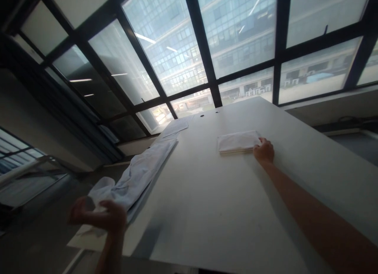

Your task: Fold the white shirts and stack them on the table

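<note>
A folded white cloth (238,142) lies flat on the white table (224,211), toward its far side. My right hand (264,150) reaches across the table and rests with curled fingers on the cloth's right edge. My left hand (99,217) hangs off the table's left edge, fingers curled around the end of a long rumpled white garment (138,173) that drapes over that edge.
More flat white cloth (176,128) lies at the table's far left corner. Large dark-framed windows (206,57) fill the wall behind the table. A low ledge with cables (345,126) runs along the right. Dark floor lies to the left.
</note>
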A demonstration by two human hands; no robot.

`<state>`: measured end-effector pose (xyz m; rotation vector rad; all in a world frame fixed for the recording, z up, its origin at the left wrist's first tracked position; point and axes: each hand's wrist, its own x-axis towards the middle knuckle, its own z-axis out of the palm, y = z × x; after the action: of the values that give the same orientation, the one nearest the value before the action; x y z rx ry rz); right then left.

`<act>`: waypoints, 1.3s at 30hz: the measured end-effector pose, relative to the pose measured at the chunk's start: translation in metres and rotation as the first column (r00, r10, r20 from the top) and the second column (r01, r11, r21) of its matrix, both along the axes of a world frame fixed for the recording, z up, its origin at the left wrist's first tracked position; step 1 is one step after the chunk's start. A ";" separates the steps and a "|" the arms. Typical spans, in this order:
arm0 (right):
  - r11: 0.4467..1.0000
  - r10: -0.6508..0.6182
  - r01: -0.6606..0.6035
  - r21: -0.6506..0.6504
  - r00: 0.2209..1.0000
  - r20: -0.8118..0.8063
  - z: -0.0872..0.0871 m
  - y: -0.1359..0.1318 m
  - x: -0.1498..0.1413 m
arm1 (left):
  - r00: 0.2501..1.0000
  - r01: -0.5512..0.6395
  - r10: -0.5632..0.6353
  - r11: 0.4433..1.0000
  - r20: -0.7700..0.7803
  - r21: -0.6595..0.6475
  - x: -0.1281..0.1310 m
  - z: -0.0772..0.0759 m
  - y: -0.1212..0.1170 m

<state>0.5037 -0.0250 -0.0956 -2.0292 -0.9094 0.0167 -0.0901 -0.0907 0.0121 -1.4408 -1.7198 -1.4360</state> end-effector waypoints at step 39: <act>0.860 0.506 -0.505 -0.073 0.823 0.259 0.025 -0.011 -0.048 | 0.633 0.735 -0.703 0.415 0.324 -0.536 0.412 -0.072 0.118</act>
<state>0.4558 -0.0365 -0.0707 -1.7573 -1.6072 0.0330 0.3218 0.0277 -0.0595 -2.8385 -1.7630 -1.2681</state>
